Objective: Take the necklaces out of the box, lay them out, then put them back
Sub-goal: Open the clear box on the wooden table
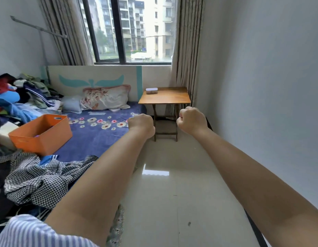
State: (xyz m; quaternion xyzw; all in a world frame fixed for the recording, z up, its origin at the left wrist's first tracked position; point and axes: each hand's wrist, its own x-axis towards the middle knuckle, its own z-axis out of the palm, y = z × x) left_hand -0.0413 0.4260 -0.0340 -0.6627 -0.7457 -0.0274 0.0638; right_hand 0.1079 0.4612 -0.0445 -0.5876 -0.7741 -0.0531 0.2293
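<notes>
Facing wooden table (box atop)

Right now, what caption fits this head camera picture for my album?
Both fists, left hand and right hand, stretch toward a small lidded box on the wooden table beside the bed.

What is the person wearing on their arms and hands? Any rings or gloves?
Both forearms are bare. The left hand and right hand show no gloves, and no rings, watch or bracelets are visible. Only a blue-and-white striped sleeve shows on the left upper arm.
</notes>
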